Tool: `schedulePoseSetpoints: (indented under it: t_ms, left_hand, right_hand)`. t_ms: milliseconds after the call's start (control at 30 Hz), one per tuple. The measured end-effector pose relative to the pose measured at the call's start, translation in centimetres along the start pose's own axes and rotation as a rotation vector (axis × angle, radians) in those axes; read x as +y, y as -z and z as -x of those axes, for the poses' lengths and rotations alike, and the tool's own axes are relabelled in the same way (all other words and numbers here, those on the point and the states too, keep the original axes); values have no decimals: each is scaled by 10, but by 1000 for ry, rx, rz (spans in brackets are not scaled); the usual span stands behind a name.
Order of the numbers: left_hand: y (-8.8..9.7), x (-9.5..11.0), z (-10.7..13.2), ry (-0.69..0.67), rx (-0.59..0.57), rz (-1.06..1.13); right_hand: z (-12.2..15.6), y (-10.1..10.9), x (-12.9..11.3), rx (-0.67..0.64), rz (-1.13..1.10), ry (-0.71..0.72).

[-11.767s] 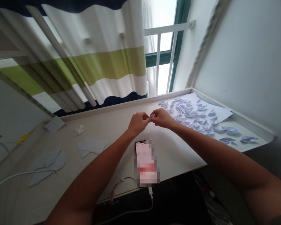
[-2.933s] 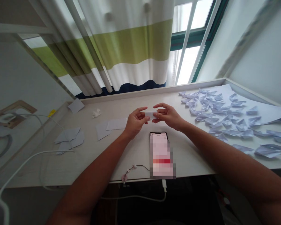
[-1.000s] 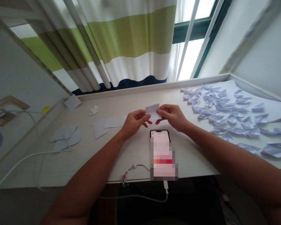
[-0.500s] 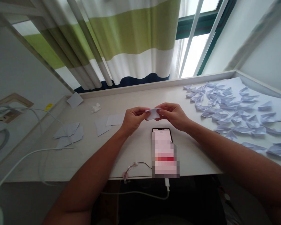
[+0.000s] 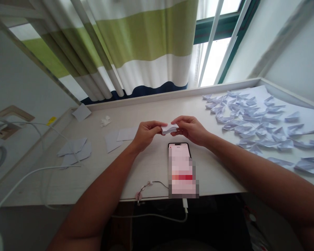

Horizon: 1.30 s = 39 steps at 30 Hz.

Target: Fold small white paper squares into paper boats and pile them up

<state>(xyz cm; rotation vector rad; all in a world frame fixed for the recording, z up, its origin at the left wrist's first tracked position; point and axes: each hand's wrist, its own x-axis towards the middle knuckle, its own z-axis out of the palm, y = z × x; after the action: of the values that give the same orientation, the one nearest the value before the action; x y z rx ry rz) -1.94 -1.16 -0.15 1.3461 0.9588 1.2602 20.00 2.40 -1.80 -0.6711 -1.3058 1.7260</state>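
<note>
Both my hands are raised over the desk's middle, pinching a small folded piece of white paper (image 5: 169, 128) between them. My left hand (image 5: 148, 135) holds its left end, and my right hand (image 5: 191, 130) holds its right end. The fingers hide part of the fold. Just below my hands lies a smartphone (image 5: 179, 170), its screen pixelated. To the right, several small folded paper boats (image 5: 248, 120) are scattered across the desk and over a large white sheet (image 5: 295, 113).
Loose white paper pieces (image 5: 74, 151) and rectangles (image 5: 120, 138) lie left of my arms, near a crumpled tissue (image 5: 105, 121). A white cable (image 5: 28, 170) crosses the pale desk (image 5: 54, 186). A striped curtain (image 5: 141, 45) hangs behind the desk's raised back edge.
The white paper now sits flatter and lower between my fingers than in the earlier frames, where it stood up more. My hands remain close together, and the view has shifted only slightly.
</note>
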Motion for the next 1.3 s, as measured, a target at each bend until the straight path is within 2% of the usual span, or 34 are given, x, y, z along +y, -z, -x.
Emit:
schedulePoseSetpoints:
  t_ms: [100, 200, 467, 667, 967, 1100, 1200, 1300]
  left_hand:
    - [-1, 1, 1, 14, 1, 1]
    - [-1, 1, 2, 3, 10, -86]
    - [1, -3, -1, 31, -44, -135]
    - [2, -3, -1, 63, -40, -176]
    - [6, -6, -2, 81, -82, -200]
    - [5, -5, -1, 131, -107, -198]
    - [5, -4, 0, 172, -127, -220]
    - [6, -4, -1, 145, -130, -240]
  right_hand:
    - [1, -2, -1, 4, 3, -5]
    - [2, -4, 0, -2, 19, 15]
    - [-1, 0, 8, 8, 215, 125]
    - [-2, 2, 7, 40, 274, 95]
    - [-1, 4, 4, -3, 308, 60]
    - [-1, 3, 3, -7, 303, 18]
    - [-1, 3, 2, -1, 330, 32]
    - [-1, 3, 2, -5, 363, 60]
